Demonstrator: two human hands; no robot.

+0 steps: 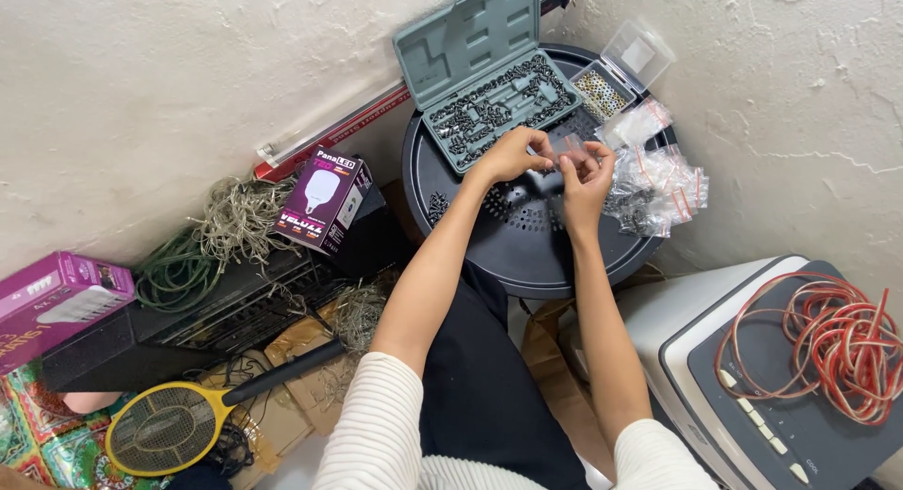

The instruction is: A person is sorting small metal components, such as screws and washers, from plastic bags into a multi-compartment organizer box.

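Both my hands meet over a round black stool top (527,250). My left hand (515,156) and my right hand (585,170) pinch a small clear plastic bag (567,146) between their fingertips. Just behind them lies an open grey-green plastic case (489,76) filled with many small dark metal screws. To the right of my right hand is a heap of small clear zip bags (663,184) with red strips, holding dark metal parts. A little pile of loose dark screws (437,206) sits at the stool's left edge.
A small clear box (611,76) of pale parts stands open behind the bags. A purple bulb carton (324,198), tangled wires (226,227), a black device (188,321) and a yellow racket-shaped swatter (169,424) lie left. A white appliance (752,377) with coiled red cable (837,344) is right.
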